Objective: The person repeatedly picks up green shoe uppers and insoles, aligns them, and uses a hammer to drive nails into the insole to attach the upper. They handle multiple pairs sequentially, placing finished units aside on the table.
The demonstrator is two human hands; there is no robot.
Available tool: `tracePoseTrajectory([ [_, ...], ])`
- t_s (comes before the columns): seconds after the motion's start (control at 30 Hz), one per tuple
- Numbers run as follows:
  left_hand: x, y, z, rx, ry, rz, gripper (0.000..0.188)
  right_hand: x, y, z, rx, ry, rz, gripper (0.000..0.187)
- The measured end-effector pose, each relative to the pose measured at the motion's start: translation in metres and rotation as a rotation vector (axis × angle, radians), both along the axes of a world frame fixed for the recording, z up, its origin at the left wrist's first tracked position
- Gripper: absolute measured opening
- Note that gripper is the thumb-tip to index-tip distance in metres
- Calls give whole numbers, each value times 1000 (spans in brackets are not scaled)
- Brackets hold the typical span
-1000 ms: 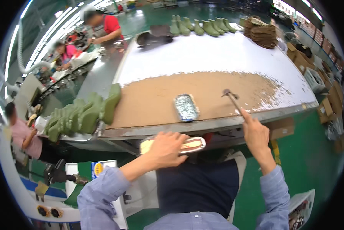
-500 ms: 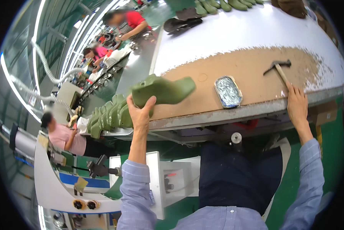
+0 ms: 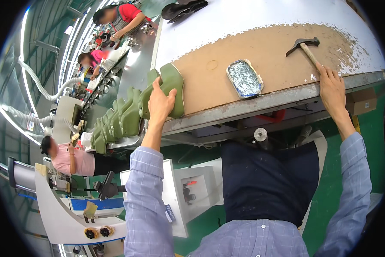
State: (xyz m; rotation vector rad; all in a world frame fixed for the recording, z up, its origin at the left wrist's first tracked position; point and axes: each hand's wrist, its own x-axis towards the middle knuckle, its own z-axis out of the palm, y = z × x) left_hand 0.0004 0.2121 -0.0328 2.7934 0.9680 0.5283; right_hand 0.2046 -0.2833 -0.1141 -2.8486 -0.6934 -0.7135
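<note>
My left hand (image 3: 161,102) is at the table's left end, its thumb and fingers closed on a green shoe last (image 3: 174,83). That last stands upright at the near end of a row of similar green lasts (image 3: 115,120), close against its neighbour. My right hand (image 3: 332,89) rests by the table's front edge, fingers wrapped round the wooden handle of a hammer (image 3: 304,45). The hammer's dark head lies on the tabletop. Between my hands sits a shallow tray (image 3: 261,79) of silvery bits that look like small nails.
The worktable (image 3: 196,83) has a worn brown area and a metal front edge. Black leather pieces (image 3: 184,9) lie at its far left. A white machine (image 3: 51,205) stands to my left. Other people (image 3: 119,19) work beyond, one in pink (image 3: 79,160) nearer. A cardboard box (image 3: 364,100) sits at right.
The green last was held sideways above the table; my left hand has brought it upright against the row. My right hand stays on the hammer. The view has shifted.
</note>
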Motion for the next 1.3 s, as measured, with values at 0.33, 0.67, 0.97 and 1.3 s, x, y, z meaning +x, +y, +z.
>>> tracePoseTrajectory([
  [0.33,14,1,17,353,364,86,78,-2,-3,0,1,-2,-14,51],
  [0.67,-3,48,23,221,373,125,91,-2,-1,-1,0,1,-26,49],
  [0.97,-3,63,10,279,284,248,100,0,-4,1,-62,-24,-54,44],
  [1.3,44,2,-45,707,103,-179,57,0,-2,-4,44,-51,4,44],
])
